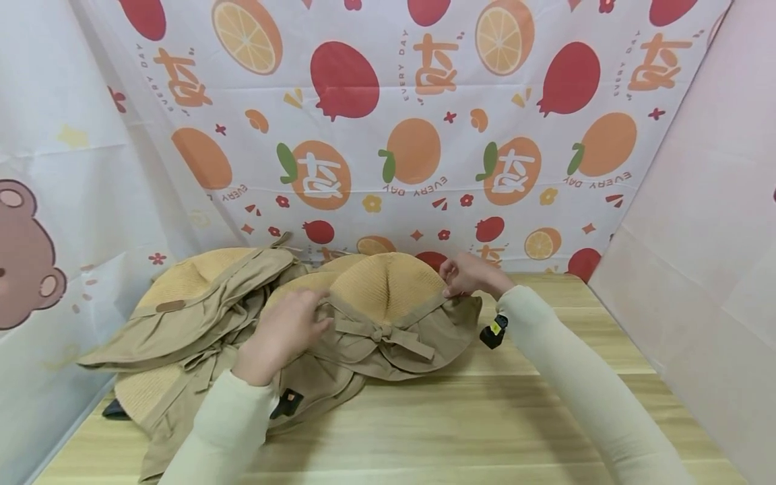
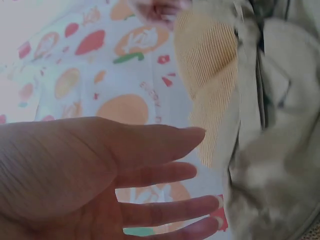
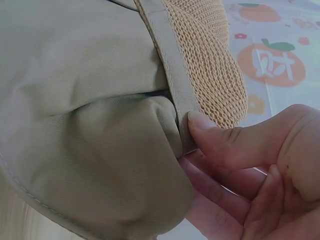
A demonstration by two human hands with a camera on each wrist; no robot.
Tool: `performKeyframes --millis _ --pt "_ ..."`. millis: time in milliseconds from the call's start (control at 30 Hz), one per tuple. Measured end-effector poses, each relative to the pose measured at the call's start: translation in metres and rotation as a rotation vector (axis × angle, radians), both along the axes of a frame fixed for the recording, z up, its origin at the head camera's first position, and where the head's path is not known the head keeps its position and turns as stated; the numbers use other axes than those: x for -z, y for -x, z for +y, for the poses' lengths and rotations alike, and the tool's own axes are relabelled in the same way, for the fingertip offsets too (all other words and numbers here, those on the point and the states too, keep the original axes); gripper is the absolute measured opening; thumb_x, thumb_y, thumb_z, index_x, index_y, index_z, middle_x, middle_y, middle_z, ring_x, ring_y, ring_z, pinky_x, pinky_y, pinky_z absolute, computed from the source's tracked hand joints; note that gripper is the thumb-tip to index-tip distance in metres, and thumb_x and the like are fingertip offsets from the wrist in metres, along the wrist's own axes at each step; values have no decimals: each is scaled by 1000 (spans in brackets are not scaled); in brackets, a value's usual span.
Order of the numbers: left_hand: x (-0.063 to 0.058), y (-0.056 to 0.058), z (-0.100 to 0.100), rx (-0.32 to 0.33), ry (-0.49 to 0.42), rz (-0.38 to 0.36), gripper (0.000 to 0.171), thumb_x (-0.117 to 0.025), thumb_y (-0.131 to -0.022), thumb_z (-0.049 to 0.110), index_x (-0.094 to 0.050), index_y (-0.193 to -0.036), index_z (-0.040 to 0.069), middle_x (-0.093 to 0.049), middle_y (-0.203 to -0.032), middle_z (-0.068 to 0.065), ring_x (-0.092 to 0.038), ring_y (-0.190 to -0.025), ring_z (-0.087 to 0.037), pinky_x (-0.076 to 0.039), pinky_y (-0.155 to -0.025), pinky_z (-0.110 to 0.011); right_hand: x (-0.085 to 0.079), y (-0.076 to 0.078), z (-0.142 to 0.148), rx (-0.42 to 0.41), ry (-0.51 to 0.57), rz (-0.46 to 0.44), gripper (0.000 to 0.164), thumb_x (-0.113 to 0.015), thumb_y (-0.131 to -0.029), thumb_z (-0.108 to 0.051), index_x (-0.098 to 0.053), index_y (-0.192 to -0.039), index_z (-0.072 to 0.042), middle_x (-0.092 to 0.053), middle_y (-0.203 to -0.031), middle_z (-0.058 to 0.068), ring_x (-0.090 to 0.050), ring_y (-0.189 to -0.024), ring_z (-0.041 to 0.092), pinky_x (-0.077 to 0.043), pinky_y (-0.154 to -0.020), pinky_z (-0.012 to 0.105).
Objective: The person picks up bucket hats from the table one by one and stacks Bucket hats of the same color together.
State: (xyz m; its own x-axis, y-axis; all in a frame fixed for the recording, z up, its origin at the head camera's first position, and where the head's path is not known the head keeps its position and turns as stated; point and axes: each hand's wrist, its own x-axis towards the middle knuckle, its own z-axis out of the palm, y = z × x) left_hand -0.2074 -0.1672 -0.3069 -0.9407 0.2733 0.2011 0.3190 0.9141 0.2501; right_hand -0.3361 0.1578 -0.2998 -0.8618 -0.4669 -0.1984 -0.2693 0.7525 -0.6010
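Observation:
A sun hat (image 1: 382, 296) with a woven straw crown, a khaki fabric brim and a bow at the front lies on the wooden table (image 1: 485, 417). My left hand (image 1: 303, 316) rests with straight fingers on the hat's left side; in the left wrist view that hand (image 2: 195, 165) is spread open beside the straw crown (image 2: 205, 65). My right hand (image 1: 451, 283) pinches the hat's right edge. In the right wrist view its thumb (image 3: 225, 140) presses the khaki band (image 3: 170, 85) against the fingers underneath.
A pile of similar hats (image 1: 188, 303) lies to the left, partly under the front hat. Black tags (image 1: 494, 331) hang off the hats. A fruit-print cloth (image 1: 388, 135) closes the back, a bear-print cloth (image 1: 36, 256) the left and a pink sheet (image 1: 697, 236) the right.

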Motion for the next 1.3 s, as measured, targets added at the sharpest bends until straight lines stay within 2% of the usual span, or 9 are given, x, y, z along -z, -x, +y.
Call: performKeyframes --millis 67,200,333,433,600,767,833,1067,1300 --pt "0 8 -3 -16 35 13 38 -79 -90 19 -68 -122 3 -73 -108 -17 -69 -95 -32 -54 -80 -50 2 0 4 -1 6 -10 17 -73 -92 -2 -60 -84 -6 -45 -62 -3 -42 -60 11 -41 -57 26" --pt "1 24 -5 -3 67 -62 35 -77 -92 23 -65 -119 4 -70 -110 -14 -66 -101 -32 -52 -81 -50 4 1 11 -5 15 2 16 -74 -92 -2 -60 -84 -6 -46 -62 -4 -42 -59 10 -40 -56 26" --pt "5 42 -3 28 42 -181 20 -74 -94 22 -61 -99 8 -62 -91 -9 -57 -84 -25 -44 -68 -40 5 2 20 -9 39 8 19 -73 -92 -1 -57 -82 -6 -41 -60 -4 -37 -56 10 -37 -55 27" --pt "8 52 1 43 32 -228 24 -74 -93 20 -54 -85 9 -46 -76 -2 -45 -72 -20 -34 -63 -35 7 2 27 -14 61 4 23 -72 -92 1 -55 -79 -6 -36 -58 -4 -34 -55 10 -35 -55 27" --pt "9 59 11 66 39 -202 11 -71 -93 9 -62 -87 10 -61 -86 -4 -50 -77 -20 -40 -69 -37 12 2 43 21 49 26 15 -72 -93 -2 -59 -85 -4 -41 -59 -5 -37 -57 10 -37 -57 27" --pt "7 64 23 88 24 -185 25 -69 -95 6 -53 -76 11 -49 -75 -2 -43 -70 -18 -34 -66 -35 15 0 62 54 38 42 12 -68 -94 -4 -57 -92 -3 -43 -62 -4 -38 -57 9 -37 -59 27" --pt "8 66 27 89 9 -175 31 -71 -95 8 -50 -73 11 -44 -73 -1 -41 -68 -18 -33 -64 -34 17 -1 68 57 33 60 11 -67 -95 -4 -57 -94 -2 -48 -69 -1 -39 -58 10 -37 -60 28" --pt "16 73 45 97 -25 -98 12 -79 -91 17 -71 -87 9 -71 -92 -8 -58 -75 -20 -48 -70 -36 17 -4 88 86 -48 139 14 -68 -96 -9 -64 -104 2 -65 -114 20 -54 -75 15 -44 -66 29" --pt "23 83 70 174 -42 -89 20 -73 -93 4 -65 -75 8 -60 -74 -4 -47 -68 -17 -39 -63 -30 16 -2 110 135 -119 181 15 -69 -94 -12 -67 -102 1 -63 -89 10 -52 -74 17 -42 -66 29"
